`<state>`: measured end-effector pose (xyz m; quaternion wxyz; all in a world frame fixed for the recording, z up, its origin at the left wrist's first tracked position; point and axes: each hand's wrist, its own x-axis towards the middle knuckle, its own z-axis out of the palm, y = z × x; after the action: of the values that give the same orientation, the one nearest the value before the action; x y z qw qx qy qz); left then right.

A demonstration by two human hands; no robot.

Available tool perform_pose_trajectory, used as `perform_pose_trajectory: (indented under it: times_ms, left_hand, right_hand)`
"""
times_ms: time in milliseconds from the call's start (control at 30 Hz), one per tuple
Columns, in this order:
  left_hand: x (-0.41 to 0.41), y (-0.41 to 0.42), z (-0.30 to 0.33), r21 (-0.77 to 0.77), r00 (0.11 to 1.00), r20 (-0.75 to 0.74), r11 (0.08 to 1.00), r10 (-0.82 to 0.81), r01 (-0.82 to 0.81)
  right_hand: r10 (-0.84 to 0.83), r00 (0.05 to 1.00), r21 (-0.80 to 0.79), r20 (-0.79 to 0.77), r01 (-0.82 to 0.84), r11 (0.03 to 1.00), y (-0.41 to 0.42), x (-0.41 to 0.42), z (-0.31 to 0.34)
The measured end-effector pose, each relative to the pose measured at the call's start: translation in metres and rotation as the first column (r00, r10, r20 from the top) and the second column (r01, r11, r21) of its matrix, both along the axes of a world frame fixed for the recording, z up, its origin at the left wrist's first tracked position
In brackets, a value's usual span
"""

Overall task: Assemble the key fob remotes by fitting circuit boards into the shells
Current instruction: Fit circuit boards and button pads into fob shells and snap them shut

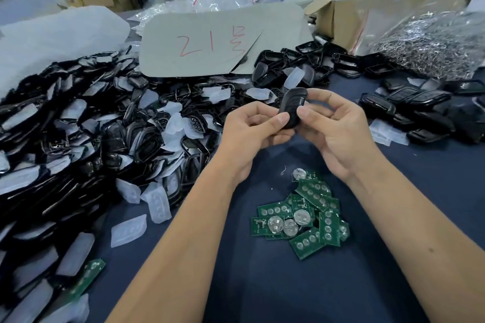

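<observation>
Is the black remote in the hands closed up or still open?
Closed, it seems: the key fob shows one smooth black outside, no green board visible, pinched between left hand and right hand.

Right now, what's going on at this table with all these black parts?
A person is assembling key fobs. Both hands, left hand and right hand, grip one black fob shell above the blue table. A pile of green circuit boards lies just below, a big heap of black shells and clear button pads on the left.

You are working bare-handed: your left hand [252, 134] and right hand [338, 134] are wearing no gloves or rings, both forearms are showing uncovered, and your fingernails are looking short.
</observation>
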<state>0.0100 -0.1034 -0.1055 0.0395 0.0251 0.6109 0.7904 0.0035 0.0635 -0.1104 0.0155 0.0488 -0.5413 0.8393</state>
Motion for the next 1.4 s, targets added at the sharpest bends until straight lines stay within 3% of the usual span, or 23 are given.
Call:
perform_pose_trajectory:
  times_ms: [133,400,600,933,1033,1167,1267,1400]
  left_hand:
    - [-0.002,-0.002,0.003,0.029,0.997,0.042,0.998,-0.058,0.056]
    - [-0.005,-0.006,0.009,0.076,0.984,0.117,0.989,-0.131,0.123]
    - [-0.001,0.002,0.008,-0.002,0.997,0.046,0.998,-0.070,0.070]
    - [-0.001,0.005,0.008,0.062,0.995,0.039,0.994,-0.092,0.090]
    - [-0.005,0.009,0.005,-0.115,0.986,-0.146,0.989,0.075,-0.092]
    - [-0.006,0.017,-0.004,-0.437,0.883,-0.435,0.816,0.175,-0.377]
    - [-0.004,0.021,-0.006,-0.502,0.834,-0.534,0.740,0.141,-0.447]
    - [-0.002,0.016,-0.001,-0.537,0.813,-0.579,0.718,0.068,-0.443]
  right_hand:
    - [0.019,0.999,-0.101,0.035,-0.015,0.995,0.001,-0.002,-0.002]
    - [0.069,0.997,-0.146,-0.017,-0.071,0.987,-0.001,-0.006,-0.007]
    - [0.109,0.993,-0.136,-0.052,-0.115,0.984,0.003,-0.010,-0.008]
    - [0.092,0.994,-0.151,-0.064,-0.101,0.983,0.003,-0.006,-0.002]
    - [-0.047,0.998,-0.093,-0.037,0.043,0.995,-0.003,-0.003,-0.003]
    - [-0.178,0.980,0.046,-0.092,0.183,0.982,-0.011,-0.001,-0.005]
    - [-0.246,0.960,0.107,-0.134,0.261,0.959,-0.014,-0.002,-0.007]
    - [-0.242,0.964,0.136,-0.109,0.255,0.957,-0.012,-0.005,-0.009]
